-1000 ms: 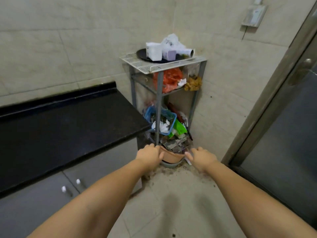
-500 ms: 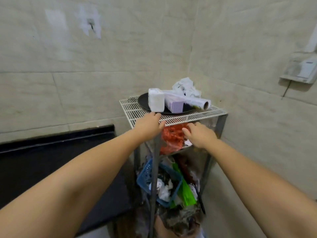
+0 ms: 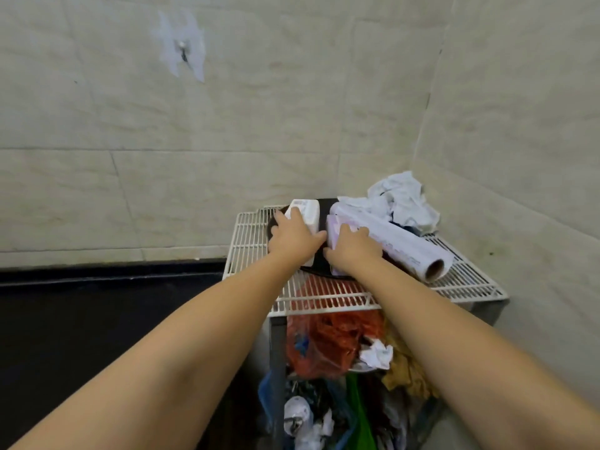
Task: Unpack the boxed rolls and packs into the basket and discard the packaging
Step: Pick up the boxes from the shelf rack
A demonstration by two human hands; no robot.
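Note:
On top of a white wire rack (image 3: 256,241) lies a black round tray (image 3: 319,264) with packs on it. My left hand (image 3: 293,238) lies over a white pack (image 3: 306,211), fingers curled around it. My right hand (image 3: 352,250) rests on a pale purple pack (image 3: 332,227), fingers spread over its top. A long plastic-wrap roll (image 3: 399,246) on a cardboard core lies just right of the purple pack. Crumpled white packaging (image 3: 402,199) sits behind the roll. A blue basket (image 3: 264,394) shows partly on a lower shelf.
A red plastic bag (image 3: 328,339) and other clutter fill the middle shelf. A black countertop (image 3: 97,319) runs along the left. Tiled walls close in behind and on the right. A hook (image 3: 182,50) is stuck on the wall above.
Both hands rose from the rack's front edge onto the packs on the tray. The view tilted up and moved closer to the rack top.

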